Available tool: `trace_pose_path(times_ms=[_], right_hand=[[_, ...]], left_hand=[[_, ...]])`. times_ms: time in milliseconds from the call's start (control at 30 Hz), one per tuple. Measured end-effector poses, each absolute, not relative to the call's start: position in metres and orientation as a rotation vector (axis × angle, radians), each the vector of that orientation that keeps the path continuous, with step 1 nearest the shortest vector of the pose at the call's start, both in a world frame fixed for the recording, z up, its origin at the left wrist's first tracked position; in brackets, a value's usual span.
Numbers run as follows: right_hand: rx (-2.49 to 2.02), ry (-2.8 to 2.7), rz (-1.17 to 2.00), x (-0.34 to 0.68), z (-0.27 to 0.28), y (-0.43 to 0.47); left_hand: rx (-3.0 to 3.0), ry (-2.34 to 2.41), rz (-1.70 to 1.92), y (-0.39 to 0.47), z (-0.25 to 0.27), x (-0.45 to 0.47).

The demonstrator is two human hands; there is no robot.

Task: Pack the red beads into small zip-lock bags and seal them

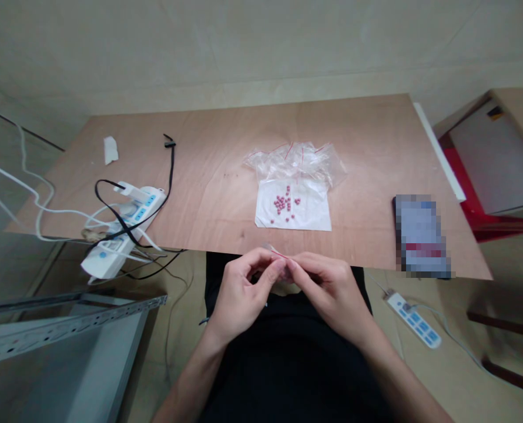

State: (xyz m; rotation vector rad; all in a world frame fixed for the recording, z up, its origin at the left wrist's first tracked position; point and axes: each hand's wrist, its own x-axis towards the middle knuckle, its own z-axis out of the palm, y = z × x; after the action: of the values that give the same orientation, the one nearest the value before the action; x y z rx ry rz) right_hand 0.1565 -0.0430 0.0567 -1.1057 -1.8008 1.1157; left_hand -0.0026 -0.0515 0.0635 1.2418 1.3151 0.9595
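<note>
My left hand (249,286) and my right hand (327,289) meet just off the table's front edge, above my lap. Thumbs and fingers of both pinch a small clear zip bag (281,254) with a red line along its top. Most of that bag is hidden behind my fingers, and its contents cannot be made out. Beyond my hands a white paper sheet (317,214) lies flat, with several small dark pink beads (283,203) scattered on it. Clear plastic bags (297,160) with red seal lines lie crumpled over the sheet's far edge.
On the wooden table (208,176), a white power strip (105,258) with tangled cables is at the left. A white scrap (110,150) lies behind it. A phone (421,235), pixelated, rests near the right front corner. Another power strip (413,319) is on the floor at right.
</note>
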Motion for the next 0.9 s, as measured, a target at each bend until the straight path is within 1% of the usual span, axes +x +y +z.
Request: trace_pose_path(times_ms=[67,167,233,267,333,433,533,733,800,900], right_hand=[[-1.120,-1.926,0.843,0.158,0.055,-0.044],[-1.201,-1.986,0.356,0.160,0.054,-0.041],[-1.261,-1.969,0.157,0.163,0.057,-0.036],[-1.277,-1.961,0.124,0.165,0.058,-0.032],[-1.292,-1.953,0.161,0.170,0.061,-0.022],[-1.247,-1.986,0.357,0.181,0.061,-0.003],[-1.126,-1.993,0.540,0.194,0.055,0.018],[-0.808,-1.779,0.972,0.201,0.038,0.044],[-0.819,-1.707,0.994,0.197,0.033,0.046],[-0.914,-1.627,0.946,0.192,0.027,0.048]], left_hand=[[1.387,1.403,0.883,-0.050,0.067,0.000],[1.512,1.501,0.759,-0.046,0.074,0.003],[1.550,1.531,0.738,-0.040,0.079,0.005],[1.572,1.539,0.742,-0.035,0.082,0.006],[1.634,1.522,0.746,-0.020,0.086,0.007],[1.717,1.410,0.712,0.009,0.091,0.008],[1.749,1.291,0.702,0.038,0.091,0.012],[1.695,1.156,0.723,0.067,0.082,0.023],[1.700,1.141,0.708,0.069,0.081,0.024],[1.722,1.172,0.654,0.071,0.084,0.022]])
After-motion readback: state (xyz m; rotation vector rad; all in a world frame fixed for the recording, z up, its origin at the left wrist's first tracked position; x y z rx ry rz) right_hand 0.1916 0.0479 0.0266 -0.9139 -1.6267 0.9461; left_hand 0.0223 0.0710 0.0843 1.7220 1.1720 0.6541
